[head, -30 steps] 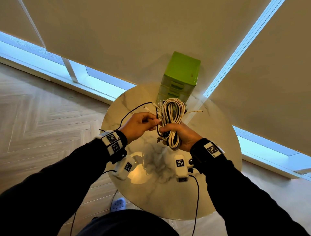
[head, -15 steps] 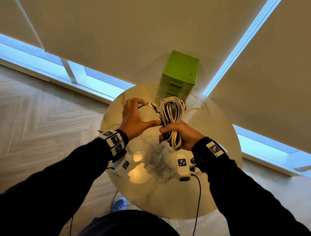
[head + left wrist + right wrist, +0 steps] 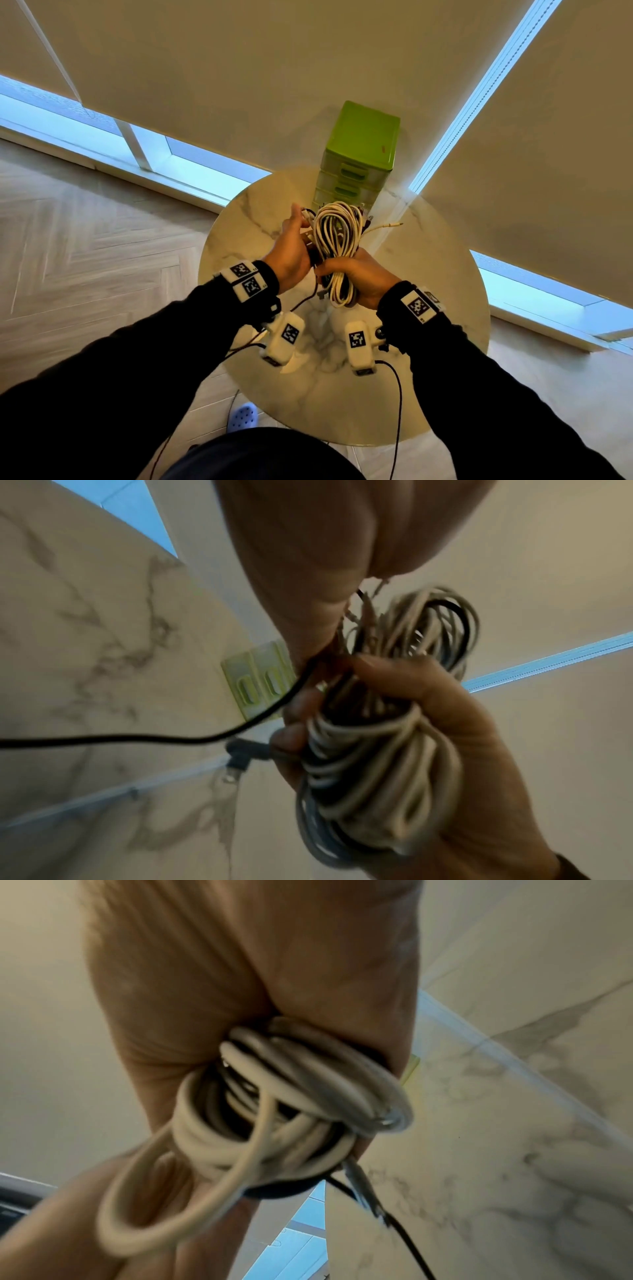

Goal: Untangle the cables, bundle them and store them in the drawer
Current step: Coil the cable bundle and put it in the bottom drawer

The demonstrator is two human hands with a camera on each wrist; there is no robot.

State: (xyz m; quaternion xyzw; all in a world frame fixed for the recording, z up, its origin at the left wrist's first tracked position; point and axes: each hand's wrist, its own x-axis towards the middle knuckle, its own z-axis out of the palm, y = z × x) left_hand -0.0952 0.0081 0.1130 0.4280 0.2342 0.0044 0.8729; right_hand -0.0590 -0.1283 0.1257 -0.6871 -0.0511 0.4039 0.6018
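My right hand (image 3: 342, 274) grips a coiled bundle of white and black cables (image 3: 337, 240) upright over the round marble table (image 3: 445, 308). The right wrist view shows its loops (image 3: 274, 1110) packed in my fist. My left hand (image 3: 298, 226) lies against the bundle's left side, with its fingers up by the top loops, pinching a loose black cable (image 3: 305, 298). That black cable (image 3: 137, 737) trails off left over the table. The green drawer unit (image 3: 359, 150) stands behind the bundle with its drawers closed.
A white plug end (image 3: 394, 225) sticks out to the right of the bundle. The table sits against blinds and low windows. A blue slipper (image 3: 242, 416) lies on the floor near the front table edge. Sensor leads hang from both wrists.
My left hand has moved from the bundle's left side up against it, bringing the black cable along. The right hand has kept its grip on the bundle in the same place.
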